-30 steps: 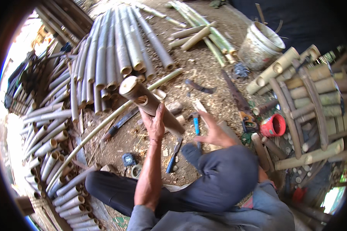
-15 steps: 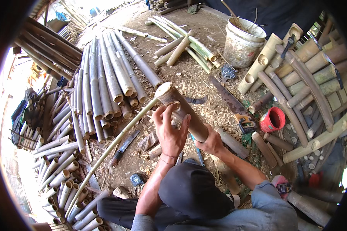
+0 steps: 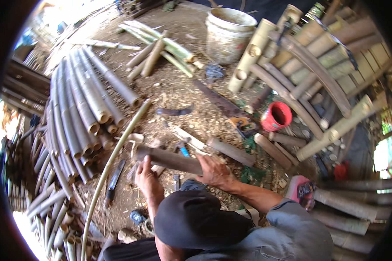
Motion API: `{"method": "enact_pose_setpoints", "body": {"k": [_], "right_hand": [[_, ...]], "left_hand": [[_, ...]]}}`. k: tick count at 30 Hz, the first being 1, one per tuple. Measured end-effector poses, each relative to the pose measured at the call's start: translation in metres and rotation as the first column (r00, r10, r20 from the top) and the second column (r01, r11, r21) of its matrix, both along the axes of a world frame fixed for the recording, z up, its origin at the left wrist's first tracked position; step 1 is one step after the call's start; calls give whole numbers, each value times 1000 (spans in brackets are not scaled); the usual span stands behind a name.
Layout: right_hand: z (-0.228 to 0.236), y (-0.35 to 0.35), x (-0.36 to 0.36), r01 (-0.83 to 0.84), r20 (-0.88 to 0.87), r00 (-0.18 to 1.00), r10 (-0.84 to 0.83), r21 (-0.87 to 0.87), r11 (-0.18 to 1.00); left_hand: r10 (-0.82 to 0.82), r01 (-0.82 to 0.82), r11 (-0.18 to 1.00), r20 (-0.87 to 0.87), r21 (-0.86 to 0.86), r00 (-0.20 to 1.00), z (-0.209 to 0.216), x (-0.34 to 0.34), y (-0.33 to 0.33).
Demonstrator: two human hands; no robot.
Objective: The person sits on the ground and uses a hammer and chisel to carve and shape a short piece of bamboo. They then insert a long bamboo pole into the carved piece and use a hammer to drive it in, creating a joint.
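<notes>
A short brown bamboo tube lies roughly level in front of me, held at both ends. My left hand is closed around its left end, thumb up against the side. Around the right end my right hand is wrapped, knuckles upward. Just beyond the tube, a hammer with a blue grip rests on the ground, partly hidden. A long thin pale bamboo pole slants past my left hand, touching neither hand. Left of that pole lies a long-bladed knife.
Long bamboo poles are stacked at the left. A handsaw and a curved dark blade lie on chip-covered ground. A white bucket, a red container and a bamboo rack stand ahead right. A tape measure sits near.
The bamboo tube has come down and turned from steeply slanted to nearly level. My left hand, fingers raised near its upper end before, now grips the left end. The view has swung right.
</notes>
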State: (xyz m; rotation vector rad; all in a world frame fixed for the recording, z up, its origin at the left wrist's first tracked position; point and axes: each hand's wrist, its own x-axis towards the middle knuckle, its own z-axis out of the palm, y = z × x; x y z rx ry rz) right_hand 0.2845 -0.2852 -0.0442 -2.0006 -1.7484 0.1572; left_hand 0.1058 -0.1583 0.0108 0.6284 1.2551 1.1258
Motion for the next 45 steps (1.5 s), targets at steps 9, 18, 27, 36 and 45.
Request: {"method": "enact_pose_setpoints", "body": {"k": [9, 18, 27, 36, 45], "right_hand": [[71, -98, 116, 231, -70, 946, -315, -536, 812], [185, -120, 322, 682, 667, 724, -178, -652, 330], [73, -55, 394, 732, 746, 653, 132, -666, 141], [169, -161, 413, 736, 724, 667, -177, -603, 307], [-2, -244, 271, 660, -597, 125, -792, -546, 516]], "left_hand": [[177, -169, 983, -150, 70, 973, -51, -91, 21], [-138, 121, 990, -440, -66, 888, -171, -202, 40], [-342, 269, 939, -501, -214, 795, -167, -188, -2], [-219, 250, 962, -865, -113, 452, -189, -191, 39], [618, -685, 694, -305, -221, 724, -198, -358, 121]]}}
